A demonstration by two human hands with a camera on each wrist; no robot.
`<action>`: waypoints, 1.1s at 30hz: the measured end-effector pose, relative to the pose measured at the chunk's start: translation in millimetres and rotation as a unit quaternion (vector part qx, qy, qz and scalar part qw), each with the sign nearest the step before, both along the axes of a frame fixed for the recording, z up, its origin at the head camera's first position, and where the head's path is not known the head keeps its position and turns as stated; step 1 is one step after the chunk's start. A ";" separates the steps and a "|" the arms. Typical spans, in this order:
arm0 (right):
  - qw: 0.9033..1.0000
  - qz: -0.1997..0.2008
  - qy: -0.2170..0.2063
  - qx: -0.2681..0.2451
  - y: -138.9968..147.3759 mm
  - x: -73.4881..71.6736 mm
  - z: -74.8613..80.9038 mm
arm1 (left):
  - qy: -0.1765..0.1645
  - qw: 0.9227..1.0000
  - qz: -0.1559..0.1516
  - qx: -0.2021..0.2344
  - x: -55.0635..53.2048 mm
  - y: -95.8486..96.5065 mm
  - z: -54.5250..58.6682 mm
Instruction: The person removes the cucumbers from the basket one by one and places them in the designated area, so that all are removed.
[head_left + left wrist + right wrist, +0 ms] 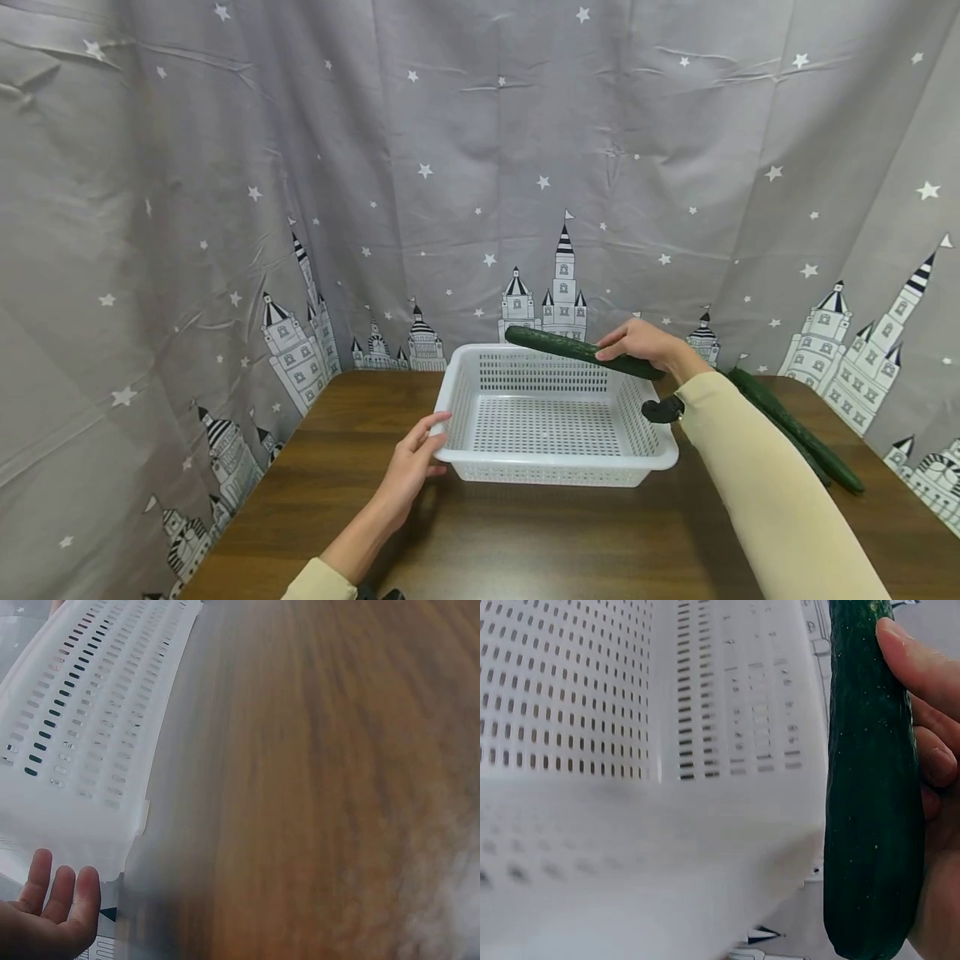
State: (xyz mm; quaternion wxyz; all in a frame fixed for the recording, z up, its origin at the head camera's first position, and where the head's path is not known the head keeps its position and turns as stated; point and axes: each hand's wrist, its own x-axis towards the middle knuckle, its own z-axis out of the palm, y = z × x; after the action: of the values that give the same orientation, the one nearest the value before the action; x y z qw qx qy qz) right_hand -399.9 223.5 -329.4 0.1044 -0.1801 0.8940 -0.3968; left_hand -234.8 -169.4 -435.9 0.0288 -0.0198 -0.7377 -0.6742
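Note:
A long green cucumber [551, 343] is gripped by my right hand [643, 343], thumb along its near side. It lies slantwise across the back right of a white plastic basket [555, 460], overlapping the far rim in the head view. The right wrist view shows the cucumber [874, 795] close up beside the basket wall, with curled fingers [936, 761] behind it. At the basket's left side, my left hand [408, 467] holds the rim, and its fingertips [88, 881] show against the outer wall in the left wrist view. The basket's slotted floor is bare.
Two more cucumbers [813, 446] lie on the brown wooden table [540, 542] at the right, partly hidden behind my right sleeve [757, 467]. A grey curtain [465, 167] with stars and castles hangs behind and at both sides of the table.

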 end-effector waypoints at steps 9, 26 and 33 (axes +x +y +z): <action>0.999 -0.034 0.013 0.024 32.3 8.6 6.4 | 0.005 1.000 0.005 -0.007 -1.1 0.7 4.1; 0.997 -0.076 0.012 0.027 93.4 34.9 -3.5 | 0.000 1.000 0.007 -0.014 -1.5 0.5 0.3; 0.995 -0.101 0.015 0.018 110.3 44.3 -12.4 | -0.001 1.000 0.008 -0.009 -1.8 0.0 -2.9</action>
State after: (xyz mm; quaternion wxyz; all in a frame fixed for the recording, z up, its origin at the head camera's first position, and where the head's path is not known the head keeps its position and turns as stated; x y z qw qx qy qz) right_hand -355.6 333.8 -341.8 0.0536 -0.0931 0.9160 -0.3866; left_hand -236.6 -169.4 -438.8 0.0333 -0.0132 -0.7441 -0.6671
